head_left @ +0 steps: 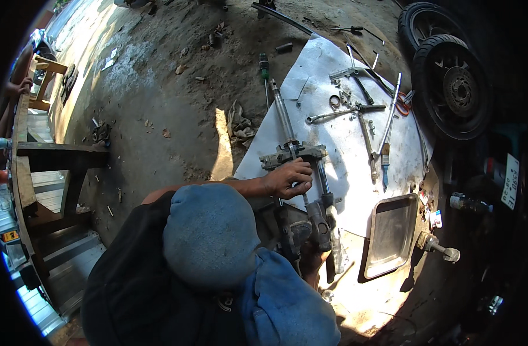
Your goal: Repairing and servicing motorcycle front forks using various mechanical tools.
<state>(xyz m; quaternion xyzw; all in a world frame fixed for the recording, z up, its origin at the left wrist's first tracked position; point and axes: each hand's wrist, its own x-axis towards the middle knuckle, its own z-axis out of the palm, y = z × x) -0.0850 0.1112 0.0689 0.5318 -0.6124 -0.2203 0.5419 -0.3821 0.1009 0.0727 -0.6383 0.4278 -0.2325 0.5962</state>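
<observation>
A motorcycle front fork lies in front of me, its steering stem (pixel 282 115) pointing away and its clamp (pixel 313 151) across the tubes. Just below the clamp is my left hand (pixel 290 180), fingers curled closed. A slim metal rod (pixel 306 199) shows beneath it; whether the fingers grip this rod or a fork tube is hidden. The rod leads toward a grey metal piece (pixel 318 222) with a round hole. Beside the lower fork leg (pixel 334 242), a patch of skin may be my right hand (pixel 312 263); its fingers are hidden behind the parts.
On a white sheet (pixel 316 66) lie several wrenches, a brush (pixel 385 164) and small hardware. A metal tray (pixel 414 222) is at the right, below two wheels (pixel 459 86). A green-handled screwdriver (pixel 264 68) lies beyond the fork. Left is a wooden bench (pixel 56 149), with another person's hand (pixel 23 86).
</observation>
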